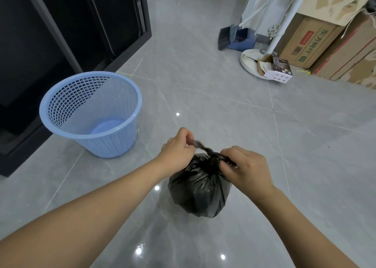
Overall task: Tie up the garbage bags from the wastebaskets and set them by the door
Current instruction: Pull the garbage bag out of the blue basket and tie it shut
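While both hands pinch twisted ends of the crinkled black plastic garbage bag [200, 188], I judge the knot half made. My left hand [178, 152] fingers clamp one tail, my right hand [245, 169] the other; next, pull apart firmly. It sits bulging on the grey floor beside the bagless blue mesh wastebasket [91, 113].

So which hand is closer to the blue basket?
Left. The left hand pinches the bag's twisted top just right of the basket; the right hand grips the bag's far side.
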A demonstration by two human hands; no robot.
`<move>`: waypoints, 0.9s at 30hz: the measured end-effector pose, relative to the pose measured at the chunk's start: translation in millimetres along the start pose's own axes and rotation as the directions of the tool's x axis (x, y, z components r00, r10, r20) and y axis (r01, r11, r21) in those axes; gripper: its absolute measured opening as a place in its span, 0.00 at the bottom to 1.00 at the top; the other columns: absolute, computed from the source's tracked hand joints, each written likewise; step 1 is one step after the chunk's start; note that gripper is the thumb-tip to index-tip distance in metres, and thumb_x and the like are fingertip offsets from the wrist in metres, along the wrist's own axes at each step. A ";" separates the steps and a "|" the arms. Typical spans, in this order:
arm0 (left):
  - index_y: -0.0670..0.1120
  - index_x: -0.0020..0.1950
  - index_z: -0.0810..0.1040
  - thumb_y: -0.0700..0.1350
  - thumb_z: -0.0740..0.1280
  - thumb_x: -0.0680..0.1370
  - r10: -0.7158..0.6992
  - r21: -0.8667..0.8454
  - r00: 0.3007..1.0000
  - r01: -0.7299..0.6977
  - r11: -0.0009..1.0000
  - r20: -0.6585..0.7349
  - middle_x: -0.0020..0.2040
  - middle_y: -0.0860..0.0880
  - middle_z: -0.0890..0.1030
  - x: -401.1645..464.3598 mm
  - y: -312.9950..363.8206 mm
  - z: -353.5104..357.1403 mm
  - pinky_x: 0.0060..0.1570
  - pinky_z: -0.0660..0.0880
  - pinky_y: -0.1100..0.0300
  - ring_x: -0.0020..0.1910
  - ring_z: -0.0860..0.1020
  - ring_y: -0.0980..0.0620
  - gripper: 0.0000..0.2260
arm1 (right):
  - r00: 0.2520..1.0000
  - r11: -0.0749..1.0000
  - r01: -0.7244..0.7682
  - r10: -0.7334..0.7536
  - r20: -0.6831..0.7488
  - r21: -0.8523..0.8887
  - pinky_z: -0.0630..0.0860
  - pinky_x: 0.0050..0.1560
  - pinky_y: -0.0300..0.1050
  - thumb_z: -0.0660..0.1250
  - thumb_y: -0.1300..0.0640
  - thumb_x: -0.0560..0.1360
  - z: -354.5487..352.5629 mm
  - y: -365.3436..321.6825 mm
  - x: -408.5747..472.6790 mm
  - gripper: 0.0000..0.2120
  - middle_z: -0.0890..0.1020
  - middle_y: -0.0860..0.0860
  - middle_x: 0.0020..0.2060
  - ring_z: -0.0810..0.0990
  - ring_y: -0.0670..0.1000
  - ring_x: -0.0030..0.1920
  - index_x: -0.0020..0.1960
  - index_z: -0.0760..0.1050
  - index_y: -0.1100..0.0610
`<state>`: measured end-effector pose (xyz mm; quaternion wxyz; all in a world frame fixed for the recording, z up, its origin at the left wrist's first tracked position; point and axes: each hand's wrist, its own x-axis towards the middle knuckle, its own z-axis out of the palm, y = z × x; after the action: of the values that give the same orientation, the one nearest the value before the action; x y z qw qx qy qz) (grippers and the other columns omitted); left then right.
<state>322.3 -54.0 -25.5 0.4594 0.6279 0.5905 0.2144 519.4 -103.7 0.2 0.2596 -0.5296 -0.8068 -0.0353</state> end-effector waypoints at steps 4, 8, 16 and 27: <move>0.58 0.58 0.63 0.56 0.62 0.67 0.028 0.011 0.994 -0.030 0.999 0.105 0.57 0.58 0.67 -20.3 -6.5 0.7 0.64 0.65 0.52 0.62 0.65 0.52 0.20 | 0.837 0.835 -0.486 0.358 0.414 0.260 0.70 0.34 0.39 0.69 0.58 0.68 3.5 0.1 7.2 0.06 0.75 0.41 0.49 0.75 0.43 0.31 0.34 0.74 0.53; 0.59 0.61 0.63 0.67 0.67 0.66 0.048 0.286 0.979 -0.104 0.953 0.196 0.61 0.57 0.64 -32.4 -16.0 12.5 0.62 0.59 0.57 0.62 0.60 0.54 0.29 | 0.675 0.571 -0.728 0.501 0.541 0.379 0.67 0.29 0.40 0.67 0.61 0.70 6.7 2.3 11.5 0.08 0.76 0.47 0.28 0.69 0.45 0.25 0.33 0.71 0.58; 0.55 0.56 0.73 0.56 0.59 0.79 0.073 0.525 0.983 -0.152 0.837 0.168 0.58 0.53 0.71 -22.1 -32.6 35.0 0.63 0.60 0.54 0.61 0.66 0.48 0.10 | 0.356 0.228 -0.933 0.461 0.813 0.279 0.53 0.24 0.40 0.66 0.63 0.72 -0.1 8.6 20.6 0.05 0.67 0.52 0.26 0.62 0.49 0.24 0.48 0.74 0.62; 0.53 0.56 0.73 0.44 0.56 0.77 0.079 0.486 0.992 -0.117 0.866 0.097 0.56 0.54 0.73 -17.9 -40.2 31.7 0.62 0.60 0.55 0.58 0.68 0.50 0.11 | 0.189 -0.107 -0.967 0.306 0.933 0.231 0.53 0.20 0.36 0.65 0.57 0.73 -0.2 25.6 14.2 0.08 0.74 0.54 0.33 0.65 0.47 0.24 0.44 0.74 0.63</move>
<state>322.4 -85.9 -69.4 0.2950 0.7606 0.5754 0.0571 537.4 -80.7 1.3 0.1740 -0.6296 -0.2833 0.7021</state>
